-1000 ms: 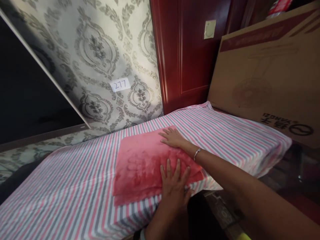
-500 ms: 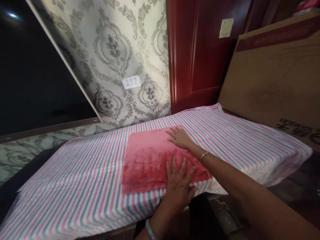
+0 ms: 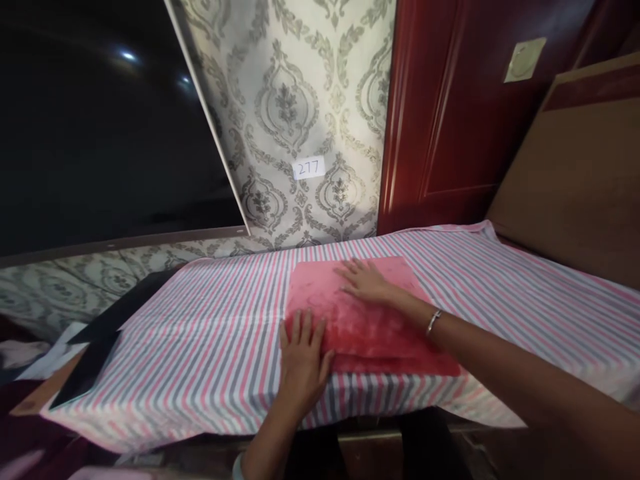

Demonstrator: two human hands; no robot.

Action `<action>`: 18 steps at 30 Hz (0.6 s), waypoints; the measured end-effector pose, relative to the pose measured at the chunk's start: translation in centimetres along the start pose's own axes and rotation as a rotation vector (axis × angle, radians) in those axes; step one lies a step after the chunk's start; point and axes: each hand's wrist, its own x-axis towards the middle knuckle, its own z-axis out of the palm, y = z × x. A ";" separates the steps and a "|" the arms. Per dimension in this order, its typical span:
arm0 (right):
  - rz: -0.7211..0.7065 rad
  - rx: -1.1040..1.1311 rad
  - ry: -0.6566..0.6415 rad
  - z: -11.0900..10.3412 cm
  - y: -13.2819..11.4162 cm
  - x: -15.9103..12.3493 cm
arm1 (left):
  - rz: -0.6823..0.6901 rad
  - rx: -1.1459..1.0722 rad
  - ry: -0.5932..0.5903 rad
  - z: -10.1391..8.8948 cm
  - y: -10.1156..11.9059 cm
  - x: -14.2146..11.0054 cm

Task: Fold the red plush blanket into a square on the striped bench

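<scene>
A folded pinkish-red plush cloth (image 3: 385, 340) lies flat on a table under a striped tablecloth (image 3: 210, 347), its front edge close to the table's front edge. My left hand (image 3: 304, 353) rests on the cloth's left front part, fingers stretched out and a little apart. Farther back, my right hand (image 3: 369, 281) lies flat on the upper middle of the cloth, fingers spread, with a bracelet (image 3: 434, 323) on the wrist. Neither hand grips anything. Darker smudges mark the pile where it has been brushed.
A large dark screen (image 3: 110, 133) stands at the back left. Behind the table are patterned wallpaper with a paper label (image 3: 309, 167) reading 277, and a dark red door panel (image 3: 465, 120). A cardboard box (image 3: 590, 173) leans at the right.
My left hand has moved from the cloth's right front part to its left front part. My right hand has shifted slightly toward the cloth's middle. The view has turned left.
</scene>
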 end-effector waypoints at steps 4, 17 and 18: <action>-0.200 0.080 -0.071 1.3 -5.9 2.9 | -0.002 0.019 0.042 1.3 -0.4 -1.2; -0.115 0.125 -0.165 3.8 -5.8 12.4 | -0.034 -0.038 0.127 4.1 -0.1 -3.0; -0.089 0.136 -0.176 3.9 -5.5 12.9 | -0.031 -0.040 0.127 4.1 -0.1 -3.1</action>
